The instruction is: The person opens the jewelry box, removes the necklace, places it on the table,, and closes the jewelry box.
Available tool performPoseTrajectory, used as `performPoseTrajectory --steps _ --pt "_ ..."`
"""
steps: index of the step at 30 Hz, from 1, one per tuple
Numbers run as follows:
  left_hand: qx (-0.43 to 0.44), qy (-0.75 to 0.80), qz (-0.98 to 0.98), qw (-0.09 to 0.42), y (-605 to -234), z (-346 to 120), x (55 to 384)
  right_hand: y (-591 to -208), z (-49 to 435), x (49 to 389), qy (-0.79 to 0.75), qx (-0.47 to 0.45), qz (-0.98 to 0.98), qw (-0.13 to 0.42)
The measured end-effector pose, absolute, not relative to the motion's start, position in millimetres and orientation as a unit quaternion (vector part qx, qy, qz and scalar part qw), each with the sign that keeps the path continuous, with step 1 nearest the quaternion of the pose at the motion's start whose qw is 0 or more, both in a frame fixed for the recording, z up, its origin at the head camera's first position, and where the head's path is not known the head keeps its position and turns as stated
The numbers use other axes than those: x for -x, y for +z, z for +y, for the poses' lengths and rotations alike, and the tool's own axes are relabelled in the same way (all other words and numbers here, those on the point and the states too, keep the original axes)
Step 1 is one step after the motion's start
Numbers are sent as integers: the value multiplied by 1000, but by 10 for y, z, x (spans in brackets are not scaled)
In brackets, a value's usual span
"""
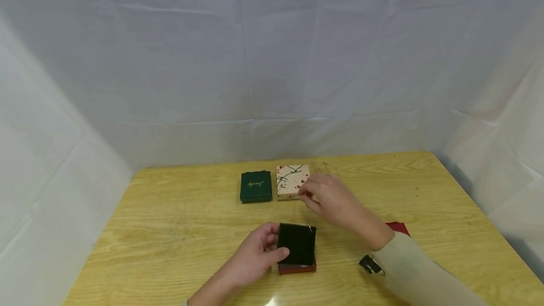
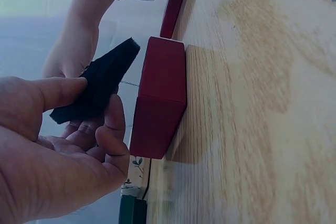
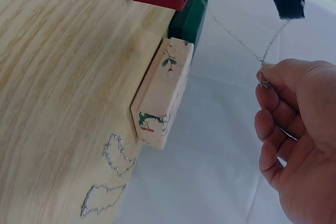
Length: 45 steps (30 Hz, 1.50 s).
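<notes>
My left hand point(image 1: 260, 250) pinches a black velvet jewelry pad point(image 1: 296, 243) between thumb and fingers. The pad is held over an open red box point(image 2: 164, 72) on the table; in the head view only the box's front edge shows below it. With thumb and forefinger, my right hand point(image 1: 333, 199) pinches a silver necklace point(image 3: 264, 82) by its small pendant. Its thin chain runs taut from the pendant back to the pad. From the head view, the right hand overlaps a corner of the floral box point(image 1: 293, 179).
A green box point(image 1: 256, 187) with gold lettering stands left of the floral box. Two silver chains point(image 3: 119, 156) lie on the table past the floral box. Partly behind the right forearm is a red lid-like piece point(image 1: 398, 228). White cloth point(image 1: 272, 60) walls the table's back and sides.
</notes>
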State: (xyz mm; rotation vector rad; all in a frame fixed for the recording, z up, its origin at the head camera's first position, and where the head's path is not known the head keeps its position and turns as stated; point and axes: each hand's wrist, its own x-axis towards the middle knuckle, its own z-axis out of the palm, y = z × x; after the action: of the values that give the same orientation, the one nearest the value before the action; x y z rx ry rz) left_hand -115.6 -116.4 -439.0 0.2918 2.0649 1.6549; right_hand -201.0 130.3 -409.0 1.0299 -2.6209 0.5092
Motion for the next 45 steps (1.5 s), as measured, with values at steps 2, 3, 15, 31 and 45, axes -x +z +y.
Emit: performPoseTrajectory --steps 2,3,15,31,45 --pt "-108 605 752 237 -4388 -1171 1157 -4084 1327 2005 178 -348 -910 140" --pt "-109 606 752 236 -4385 -1174 1156 -4080 1340 2004 180 -346 -910 141" --pt "-100 618 744 235 -4361 -1179 1145 -4063 1496 1994 184 -335 -909 163" --pt "-101 618 744 233 -4369 -1178 1131 -4115 1643 2006 180 -319 -914 173" --pt "-111 623 737 237 -4372 -1191 1120 -4109 1717 2020 174 -293 -926 163"
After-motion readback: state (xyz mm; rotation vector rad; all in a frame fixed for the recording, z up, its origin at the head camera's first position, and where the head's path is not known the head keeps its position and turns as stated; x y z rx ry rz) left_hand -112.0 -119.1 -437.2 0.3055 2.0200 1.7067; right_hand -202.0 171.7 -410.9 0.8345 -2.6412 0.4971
